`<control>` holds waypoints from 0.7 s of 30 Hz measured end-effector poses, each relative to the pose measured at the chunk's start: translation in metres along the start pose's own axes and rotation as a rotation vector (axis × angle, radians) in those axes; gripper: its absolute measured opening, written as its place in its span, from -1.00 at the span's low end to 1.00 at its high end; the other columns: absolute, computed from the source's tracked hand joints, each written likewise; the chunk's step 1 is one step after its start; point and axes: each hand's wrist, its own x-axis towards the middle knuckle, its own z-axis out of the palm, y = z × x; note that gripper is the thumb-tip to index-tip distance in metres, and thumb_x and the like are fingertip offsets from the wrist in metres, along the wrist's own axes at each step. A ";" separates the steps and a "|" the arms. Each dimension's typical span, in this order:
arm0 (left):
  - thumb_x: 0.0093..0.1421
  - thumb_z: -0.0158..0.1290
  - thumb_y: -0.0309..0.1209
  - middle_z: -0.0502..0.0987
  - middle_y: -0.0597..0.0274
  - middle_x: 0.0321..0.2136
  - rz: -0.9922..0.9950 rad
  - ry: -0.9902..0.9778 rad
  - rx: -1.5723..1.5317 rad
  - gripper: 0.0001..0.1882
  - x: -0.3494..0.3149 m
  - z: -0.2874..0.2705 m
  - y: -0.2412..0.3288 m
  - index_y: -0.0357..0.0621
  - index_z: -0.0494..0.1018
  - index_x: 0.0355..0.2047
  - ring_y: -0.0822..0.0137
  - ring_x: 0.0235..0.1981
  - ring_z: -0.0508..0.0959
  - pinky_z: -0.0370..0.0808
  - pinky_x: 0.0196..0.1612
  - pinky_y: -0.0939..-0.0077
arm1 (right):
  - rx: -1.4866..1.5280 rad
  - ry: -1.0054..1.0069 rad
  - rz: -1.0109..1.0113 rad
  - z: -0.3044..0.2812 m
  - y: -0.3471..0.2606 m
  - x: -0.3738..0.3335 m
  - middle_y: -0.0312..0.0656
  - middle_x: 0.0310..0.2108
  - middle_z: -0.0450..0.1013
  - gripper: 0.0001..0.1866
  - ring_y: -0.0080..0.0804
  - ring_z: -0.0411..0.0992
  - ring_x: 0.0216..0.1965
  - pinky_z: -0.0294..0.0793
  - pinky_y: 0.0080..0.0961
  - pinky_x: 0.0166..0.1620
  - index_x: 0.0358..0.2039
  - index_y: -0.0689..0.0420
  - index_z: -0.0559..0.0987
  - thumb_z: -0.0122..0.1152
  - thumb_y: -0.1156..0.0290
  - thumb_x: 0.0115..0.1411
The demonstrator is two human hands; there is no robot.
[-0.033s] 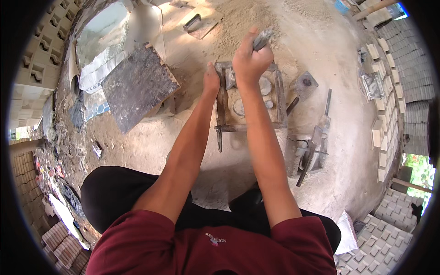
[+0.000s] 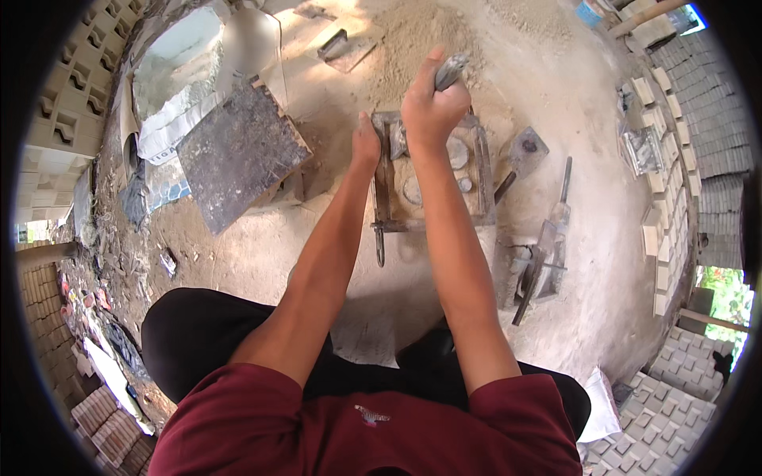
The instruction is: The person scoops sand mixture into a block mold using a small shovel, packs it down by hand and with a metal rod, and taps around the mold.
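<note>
My right hand point(image 2: 435, 107) is a fist over the far part of a square metal mould frame point(image 2: 435, 224). It grips a grey, brush-like bundle point(image 2: 451, 71) whose frayed end sticks out at the top; the rest is hidden inside the fist. Along the frame's outer left side lies my left hand point(image 2: 366, 144), upright and seen edge-on, with most of its fingers hidden. Round grey discs point(image 2: 458, 153) and sandy powder show inside the frame, partly covered by my right forearm. A metal handle point(image 2: 379, 246) projects from its near left corner.
At left, a dark square board point(image 2: 242, 155) stands beside a white powder-filled bag point(image 2: 163, 131). A handled trowel point(image 2: 345, 51) and a sand heap point(image 2: 421, 36) lie beyond. Right of the frame are a small plate point(image 2: 529, 148) and a long-handled metal mould point(image 2: 540, 262). Stacked tiles point(image 2: 667, 190) line the right.
</note>
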 end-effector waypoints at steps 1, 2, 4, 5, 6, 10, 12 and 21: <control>0.33 -0.43 0.17 0.48 -0.34 -0.12 0.004 0.003 0.001 -0.13 0.001 -0.002 0.000 -0.61 0.38 -0.08 -0.04 0.00 0.45 0.28 0.11 0.25 | -0.035 -0.061 0.008 0.001 0.000 0.001 -0.31 -0.83 0.29 -0.45 -0.59 0.24 -0.77 0.18 -0.48 -0.66 -0.82 0.13 0.31 0.09 0.20 0.29; 0.33 -0.42 0.17 0.48 -0.32 -0.13 -0.004 -0.002 -0.019 -0.14 0.003 -0.002 0.001 -0.61 0.38 -0.08 0.00 -0.01 0.45 0.28 0.10 0.25 | 0.050 -0.068 -0.011 0.005 0.002 0.011 -0.31 -0.84 0.28 -0.44 -0.58 0.24 -0.77 0.17 -0.51 -0.66 -0.83 0.14 0.29 0.09 0.21 0.29; 0.33 -0.42 0.17 0.49 -0.29 -0.13 -0.020 0.003 -0.039 -0.14 0.005 -0.006 0.002 -0.61 0.38 -0.09 0.03 -0.03 0.45 0.28 0.09 0.26 | 0.127 -0.011 0.040 0.007 -0.013 0.018 -0.33 -0.84 0.27 -0.44 -0.59 0.21 -0.79 0.13 -0.52 -0.68 -0.83 0.13 0.29 0.08 0.23 0.30; 0.33 -0.41 0.17 0.49 -0.28 -0.14 -0.003 0.027 -0.050 -0.14 0.003 -0.004 0.004 -0.62 0.37 -0.09 0.05 -0.02 0.45 0.28 0.08 0.26 | 0.191 0.049 0.088 0.005 -0.018 0.021 -0.34 -0.85 0.25 -0.44 -0.60 0.19 -0.80 0.09 -0.54 -0.69 -0.84 0.13 0.28 0.07 0.24 0.30; 0.33 -0.40 0.18 0.49 -0.28 -0.15 0.018 0.039 -0.063 -0.14 0.001 0.002 0.006 -0.62 0.37 -0.09 0.08 -0.02 0.45 0.27 0.08 0.26 | 0.115 0.068 0.011 0.002 -0.013 0.023 -0.35 -0.86 0.23 -0.44 -0.62 0.15 -0.83 0.06 -0.56 -0.73 -0.85 0.11 0.28 0.06 0.26 0.31; 0.33 -0.39 0.18 0.49 -0.27 -0.17 -0.018 0.045 -0.097 -0.13 -0.001 0.001 0.004 -0.62 0.37 -0.09 0.10 -0.04 0.44 0.28 0.08 0.27 | 0.192 0.115 -0.033 0.002 -0.005 0.031 -0.35 -0.86 0.24 -0.45 -0.63 0.15 -0.84 0.08 -0.58 -0.75 -0.83 0.12 0.31 0.03 0.26 0.33; 0.32 -0.39 0.19 0.49 -0.22 -0.17 -0.056 0.034 -0.065 -0.13 0.002 -0.004 0.001 -0.61 0.37 -0.08 0.12 -0.08 0.43 0.29 0.07 0.28 | 0.306 0.006 0.120 -0.004 -0.009 0.038 -0.36 -0.86 0.23 -0.46 -0.64 0.16 -0.83 0.09 -0.59 -0.74 -0.83 0.11 0.30 0.03 0.26 0.33; 0.31 -0.43 0.22 0.46 -0.24 -0.05 -0.056 -0.003 -0.109 -0.11 -0.002 0.017 0.003 -0.57 0.36 -0.03 0.06 0.05 0.41 0.24 0.13 0.31 | 0.051 -0.002 0.060 -0.014 0.013 0.012 -0.38 -0.87 0.19 -0.46 -0.65 0.16 -0.82 0.08 -0.56 -0.70 -0.81 0.09 0.26 0.06 0.23 0.31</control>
